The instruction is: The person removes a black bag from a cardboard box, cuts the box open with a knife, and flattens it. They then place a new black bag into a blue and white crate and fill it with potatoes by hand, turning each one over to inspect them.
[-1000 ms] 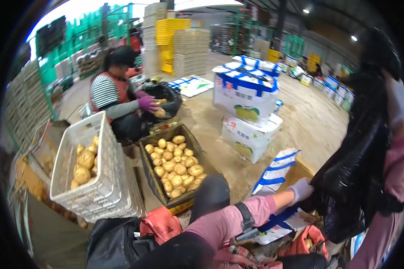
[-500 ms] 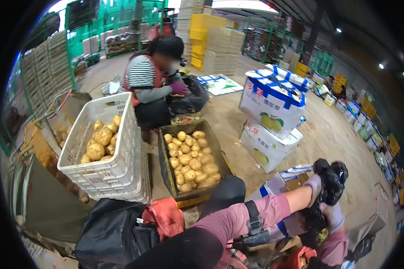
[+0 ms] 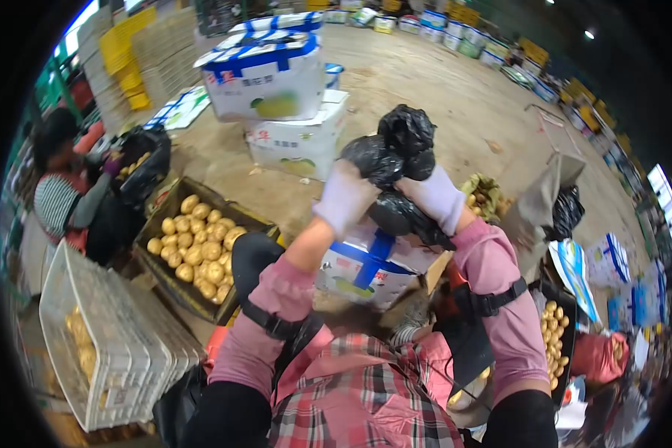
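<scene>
A bunched black plastic bag hangs between my hands above a white pear carton with blue tape. My left hand, in a pale glove, is closed on the bag's left side. On the opposite side my right hand, gloved the same way, grips a gathered part of the bag. Puffed black lobes of plastic stand up past my fingers. The bag's contents are hidden, and my fingertips are partly covered by plastic.
To the left are a dark-lined crate of potatoes and a white plastic crate. Stacked pear cartons stand ahead. A co-worker sits at far left beside another black bag. More potatoes lie at right.
My view has swung right, so the crates and co-worker now appear farther left. Both hands, still on the black bag, now show at the centre over the taped carton.
</scene>
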A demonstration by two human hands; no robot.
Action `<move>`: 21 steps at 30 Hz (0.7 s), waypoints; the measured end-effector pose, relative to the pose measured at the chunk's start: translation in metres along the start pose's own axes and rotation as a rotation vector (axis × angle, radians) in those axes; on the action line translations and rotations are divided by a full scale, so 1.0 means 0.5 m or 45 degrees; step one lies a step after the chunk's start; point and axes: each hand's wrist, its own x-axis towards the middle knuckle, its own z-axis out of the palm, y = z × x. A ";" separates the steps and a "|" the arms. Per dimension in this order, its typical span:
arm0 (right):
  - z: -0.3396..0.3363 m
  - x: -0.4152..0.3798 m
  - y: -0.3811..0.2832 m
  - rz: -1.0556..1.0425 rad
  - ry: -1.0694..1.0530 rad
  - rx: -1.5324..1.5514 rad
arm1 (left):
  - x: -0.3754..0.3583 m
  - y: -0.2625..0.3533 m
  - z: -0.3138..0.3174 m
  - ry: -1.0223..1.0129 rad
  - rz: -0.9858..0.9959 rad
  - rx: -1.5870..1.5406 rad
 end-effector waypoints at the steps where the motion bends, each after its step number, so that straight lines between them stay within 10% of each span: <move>1: -0.008 0.000 -0.002 0.056 -0.025 -0.030 | -0.008 -0.003 0.008 0.006 -0.024 -0.263; 6: -0.032 -0.020 0.024 -0.011 0.217 0.505 | -0.053 0.009 0.045 0.449 0.176 -0.613; 9: -0.131 -0.053 -0.059 0.069 0.400 0.931 | -0.102 0.078 0.029 -0.500 0.074 0.935; 10: -0.200 -0.050 -0.073 0.088 0.423 0.556 | -0.124 0.047 0.048 -0.694 0.001 0.998; 11: -0.225 -0.043 -0.152 0.240 0.593 1.115 | -0.140 0.012 0.071 -0.889 -0.061 1.068; 12: -0.289 -0.035 -0.159 0.117 0.577 1.130 | -0.160 0.003 0.077 -0.855 -0.026 1.100; 14: -0.425 -0.024 -0.131 -0.384 0.442 -0.312 | -0.170 0.015 0.067 -0.811 -0.002 0.917; 16: -0.530 0.037 -0.089 -0.436 0.479 -0.518 | -0.162 0.028 0.070 -1.133 -0.123 0.988; 21: -0.521 -0.051 -0.101 -0.218 0.783 0.187 | -0.261 -0.053 0.134 -1.212 -0.096 1.324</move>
